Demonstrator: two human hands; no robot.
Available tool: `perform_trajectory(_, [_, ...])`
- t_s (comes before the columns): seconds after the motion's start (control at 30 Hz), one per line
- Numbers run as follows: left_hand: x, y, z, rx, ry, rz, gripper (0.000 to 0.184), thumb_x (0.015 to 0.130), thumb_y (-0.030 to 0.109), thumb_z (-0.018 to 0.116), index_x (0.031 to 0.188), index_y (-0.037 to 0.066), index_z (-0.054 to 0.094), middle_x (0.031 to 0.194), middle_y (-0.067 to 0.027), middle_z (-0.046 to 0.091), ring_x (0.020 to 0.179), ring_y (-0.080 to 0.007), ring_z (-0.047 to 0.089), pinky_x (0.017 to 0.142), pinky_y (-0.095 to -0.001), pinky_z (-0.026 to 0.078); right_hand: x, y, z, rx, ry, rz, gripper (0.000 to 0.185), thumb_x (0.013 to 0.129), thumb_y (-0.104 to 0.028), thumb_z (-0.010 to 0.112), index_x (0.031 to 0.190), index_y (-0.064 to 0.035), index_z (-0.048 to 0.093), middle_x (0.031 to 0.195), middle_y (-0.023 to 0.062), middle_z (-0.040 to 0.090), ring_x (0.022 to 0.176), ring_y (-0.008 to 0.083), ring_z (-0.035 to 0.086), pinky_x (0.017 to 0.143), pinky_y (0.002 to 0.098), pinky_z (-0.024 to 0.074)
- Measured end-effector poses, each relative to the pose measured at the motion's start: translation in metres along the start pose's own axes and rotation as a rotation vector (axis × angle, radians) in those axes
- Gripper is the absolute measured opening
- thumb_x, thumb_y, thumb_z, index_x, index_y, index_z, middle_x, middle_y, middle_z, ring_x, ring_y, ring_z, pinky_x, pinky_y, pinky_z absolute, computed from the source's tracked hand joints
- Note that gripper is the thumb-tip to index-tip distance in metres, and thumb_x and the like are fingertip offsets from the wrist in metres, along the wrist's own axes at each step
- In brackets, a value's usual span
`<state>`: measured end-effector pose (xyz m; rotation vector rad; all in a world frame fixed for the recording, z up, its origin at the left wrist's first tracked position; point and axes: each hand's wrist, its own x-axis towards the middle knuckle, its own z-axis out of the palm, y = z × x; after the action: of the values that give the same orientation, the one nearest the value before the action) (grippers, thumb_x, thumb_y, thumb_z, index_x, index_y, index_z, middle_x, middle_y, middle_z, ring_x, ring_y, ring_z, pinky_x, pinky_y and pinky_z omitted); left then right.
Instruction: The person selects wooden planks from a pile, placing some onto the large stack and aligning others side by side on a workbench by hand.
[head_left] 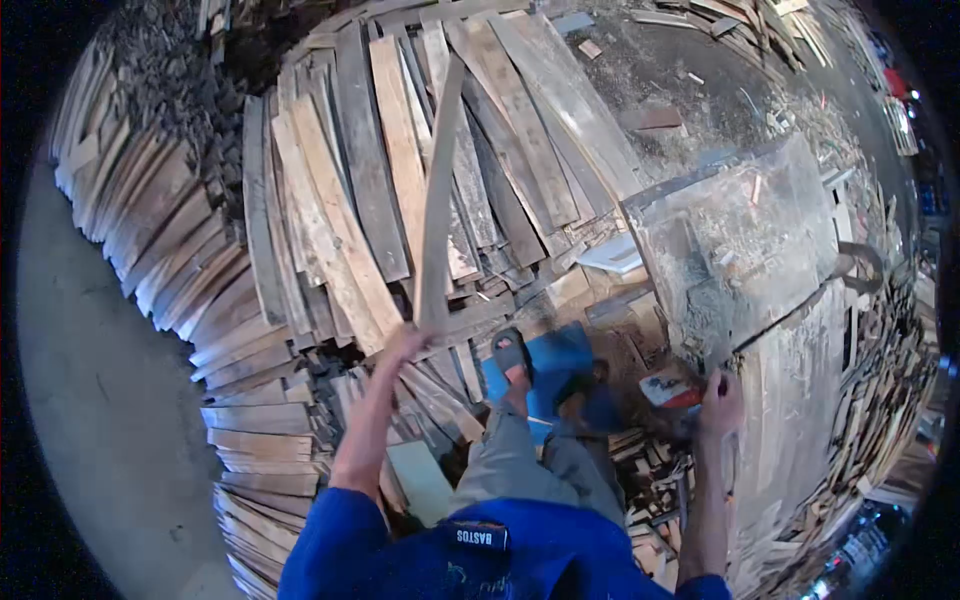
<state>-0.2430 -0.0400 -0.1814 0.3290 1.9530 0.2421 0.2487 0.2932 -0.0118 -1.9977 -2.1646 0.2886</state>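
Left hand (408, 345) closed round near end of long plank (438, 190), which points to 12 o'clock; right hand (721, 403) at 4 o'clock in view beside worktable (790, 400), fingers curled, can't tell if holding anything.

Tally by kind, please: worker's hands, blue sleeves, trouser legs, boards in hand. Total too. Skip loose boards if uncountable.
Hands: 2 (left hand, right hand)
Blue sleeves: 2 (left sleeve, right sleeve)
Trouser legs: 2
Held board: 1, in the left hand
Total: 7
Loose boards left out: too many, overlapping.
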Motion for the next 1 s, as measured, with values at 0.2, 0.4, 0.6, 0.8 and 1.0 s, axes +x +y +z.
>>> perform_trajectory(0.2, [-0.197, 0.067, 0.098, -0.937, -0.556, -0.058, 0.065, 0.091, 0.044, 0.069, 0.14, 0.004, 0.052, 0.119, -0.0146, 0.066, 0.101, -0.0222, 0.066, 0.091, -0.0356, 0.056, 0.004, 0.007, 0.002, 0.075, -0.045, -0.183, 0.023, 0.092, -0.024, 0.064, 0.105, -0.0054, 0.068, 0.099, 0.0147, 0.067, 0.093, 0.0335, 0.063, 0.083, 0.0426, 0.0489])
perform_trajectory(0.4, [-0.235, 0.116, 0.185, -0.84, -0.639, -0.062, 0.06, 0.09, 0.043, 0.07, 0.134, 0.004, 0.057, 0.112, -0.0133, 0.067, 0.095, -0.0198, 0.067, 0.084, -0.0318, 0.056, -0.05, -0.109, 0.021, 0.397, -0.6, -0.283, 0.043, 0.093, -0.037, 0.063, 0.119, -0.0028, 0.066, 0.119, 0.0189, 0.066, 0.109, 0.0361, 0.063, 0.093, 0.0411, 0.0488])
perform_trajectory(0.6, [-0.226, 0.136, 0.196, -0.665, -0.604, -0.019, 0.055, 0.088, 0.047, 0.071, 0.122, 0.003, 0.065, 0.108, -0.0103, 0.068, 0.085, -0.0167, 0.066, 0.077, -0.0278, 0.055, -0.077, -0.182, 0.094, 0.1, -0.98, -0.002, 0.089, 0.076, -0.073, 0.063, 0.125, 0.0011, 0.064, 0.125, 0.0255, 0.064, 0.117, 0.0358, 0.063, 0.096, 0.043, 0.0504])
perform_trajectory(0.8, [-0.206, 0.136, 0.222, -0.226, -0.433, 0.229, 0.062, 0.089, 0.061, 0.062, 0.103, 0.002, 0.071, 0.097, -0.0078, 0.07, 0.078, -0.0159, 0.065, 0.069, -0.0282, 0.052, -0.093, -0.166, 0.098, 0.115, -1.113, -0.048, 0.102, 0.076, -0.074, 0.063, 0.136, 0.0073, 0.051, 0.124, 0.0273, 0.064, 0.119, 0.038, 0.061, 0.1, 0.0426, 0.0479])
perform_trajectory(1.0, [-0.219, 0.137, 0.187, -0.267, -0.498, 0.43, 0.074, 0.088, 0.072, 0.055, 0.098, 0.001, 0.072, 0.09, -0.0075, 0.07, 0.078, -0.0176, 0.066, 0.067, -0.0315, 0.052, -0.099, -0.097, 0.072, 0.911, -1.437, 0.456, 0.064, 0.084, -0.059, 0.067, 0.111, -0.0017, 0.067, 0.093, 0.0134, 0.069, 0.078, 0.0211, 0.068, 0.068, 0.0364, 0.0567])
